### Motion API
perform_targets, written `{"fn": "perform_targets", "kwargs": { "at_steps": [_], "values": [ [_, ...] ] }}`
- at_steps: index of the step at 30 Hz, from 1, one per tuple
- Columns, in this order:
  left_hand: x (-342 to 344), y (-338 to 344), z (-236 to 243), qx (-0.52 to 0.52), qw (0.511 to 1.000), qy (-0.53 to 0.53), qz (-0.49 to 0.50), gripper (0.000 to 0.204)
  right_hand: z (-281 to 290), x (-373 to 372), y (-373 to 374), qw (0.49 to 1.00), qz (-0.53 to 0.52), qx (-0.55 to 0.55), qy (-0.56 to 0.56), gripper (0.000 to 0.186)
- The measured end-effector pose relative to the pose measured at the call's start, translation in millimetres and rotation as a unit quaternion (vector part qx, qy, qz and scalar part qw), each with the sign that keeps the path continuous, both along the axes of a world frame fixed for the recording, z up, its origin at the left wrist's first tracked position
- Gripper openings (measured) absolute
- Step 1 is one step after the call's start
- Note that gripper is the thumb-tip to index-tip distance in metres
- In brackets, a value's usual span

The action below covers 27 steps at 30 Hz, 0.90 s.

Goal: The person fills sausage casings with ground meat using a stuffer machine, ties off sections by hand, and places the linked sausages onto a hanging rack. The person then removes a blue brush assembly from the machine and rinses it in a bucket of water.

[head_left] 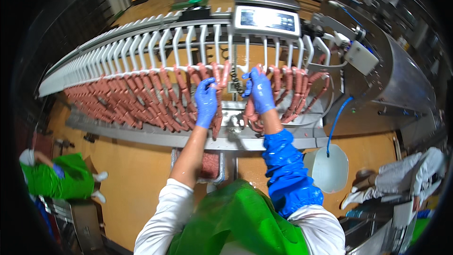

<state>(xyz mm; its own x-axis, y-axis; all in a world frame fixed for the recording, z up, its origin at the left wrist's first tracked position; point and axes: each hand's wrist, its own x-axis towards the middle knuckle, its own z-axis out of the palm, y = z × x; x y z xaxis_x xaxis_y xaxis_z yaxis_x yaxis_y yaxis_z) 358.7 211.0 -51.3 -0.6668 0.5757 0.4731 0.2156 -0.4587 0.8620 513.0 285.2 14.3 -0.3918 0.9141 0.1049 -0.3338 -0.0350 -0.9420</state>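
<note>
Long strings of pink sausage links (137, 97) hang in loops from a row of white hooks (163, 49). My left hand (206, 103), in a blue glove, has its fingers curled against the links left of a gap in the row. Across that gap, my blue-gloved right hand (262, 93) is closed around a sausage string, with one link end showing above the fingers and more links dangling below the hand. Further links (297, 89) hang just right of it. My fingers partly hide the links they touch.
A scale (266, 21) with a lit display stands above the hooks. Below them runs a wet metal tray (165, 136). A tub of ground meat (210, 165) sits beneath, and a white bucket (326, 170) with a blue hose stands at right. Two people are off to the sides.
</note>
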Motion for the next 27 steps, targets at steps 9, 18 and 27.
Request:
{"fn": "perform_targets", "kwargs": {
  "at_steps": [9,18,27],
  "values": [
    [11,16,-23,-0.023,0.993,0.109,0.039,0.019,-43,54,-8,0.909,0.220,0.078,-0.346,0.044],
    [-5,34,-48,-0.122,0.952,-0.206,-0.191,0.014,-92,48,-2,0.831,0.183,0.078,-0.520,0.056],
    [-17,41,-65,-0.223,0.913,-0.200,-0.278,0.007,-89,65,-6,0.849,0.184,0.018,-0.495,0.044]
  ]
}}
